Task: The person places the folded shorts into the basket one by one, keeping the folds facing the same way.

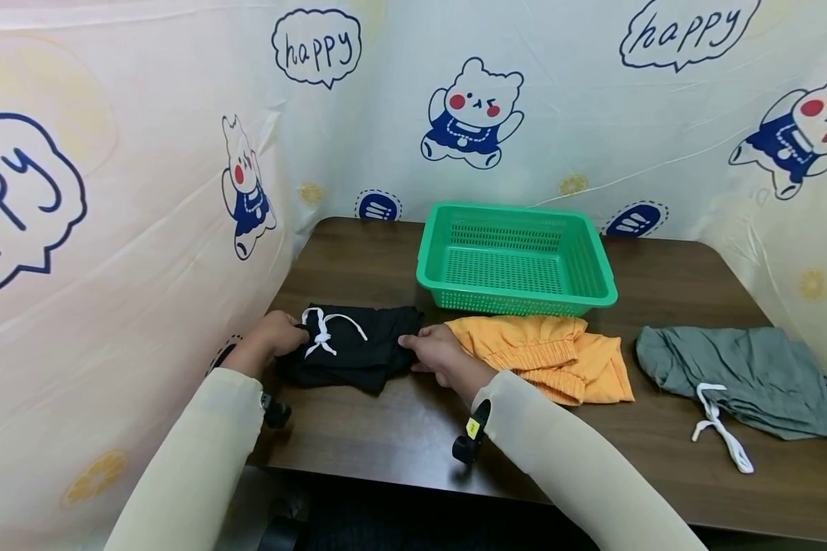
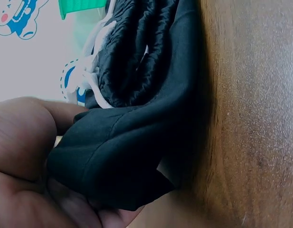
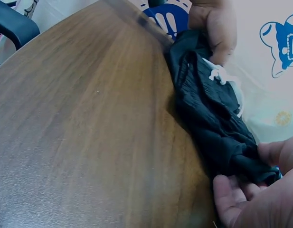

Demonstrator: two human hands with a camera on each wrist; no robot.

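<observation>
A: How is your hold at this moment?

B: Your left grip [image 1: 280,334] pinches the left end of the black pants [image 1: 368,356], and your right grip [image 1: 442,353] pinches the right end. In each, only cloth is between thumb and fingers. The pants lie folded on the left part of the tabletop [image 1: 413,440].

A: What could go wrong for you from here?

B: I think the fold is the weak point. You pinch only the ends, so if one side rises sooner than the other, the middle may sag and the layers may slide apart. One corner sticks out at the near side, and it could open further. The white string [image 1: 321,337] lies loose on top, so a finger might catch it. Your right grip is also near the orange pants [image 1: 524,344]; a careless swing could disturb them.

A: And the container before you?

B: There is one, the green basket [image 1: 506,300], behind the orange pants. Nothing shows inside, only its bottom with holes. Its rim is raised, so a bundle carried too low could hit it and unfold. The grey pants [image 1: 744,375] lie outside it, at the far right.
</observation>
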